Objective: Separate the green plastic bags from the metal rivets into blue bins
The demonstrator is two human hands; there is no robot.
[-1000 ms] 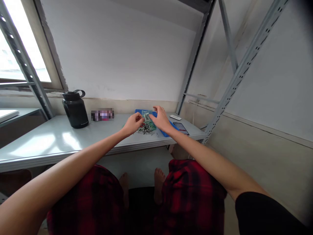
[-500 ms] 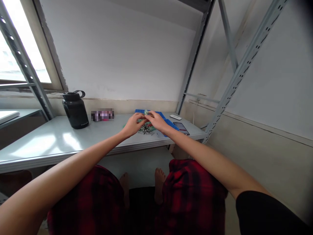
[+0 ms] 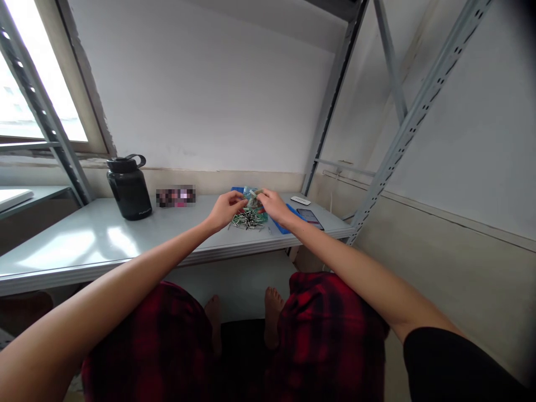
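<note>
Well, a small greenish, see-through plastic bag (image 3: 251,192) sits between the two hands, above the near side of a loose pile of thin metal pieces (image 3: 247,220) lying on the pale surface (image 3: 176,226). The right hand (image 3: 272,205) has thumb and fingers closed on the bag's right side. The left hand (image 3: 225,211) is half curled at the bag's left, thumb and fingertips near each other; whether they grip anything is too small to tell. Blue material (image 3: 282,224) shows under and beside the right hand, with more behind the bag. Beyond the right hand, to its right, lie a phone (image 3: 310,219) and, farther back, a white computer mouse (image 3: 300,200). To the left of the left hand is an item blurred by pixelation (image 3: 176,196), and farther left a dark bottle (image 3: 129,188) stands upright with its lid on.
</note>
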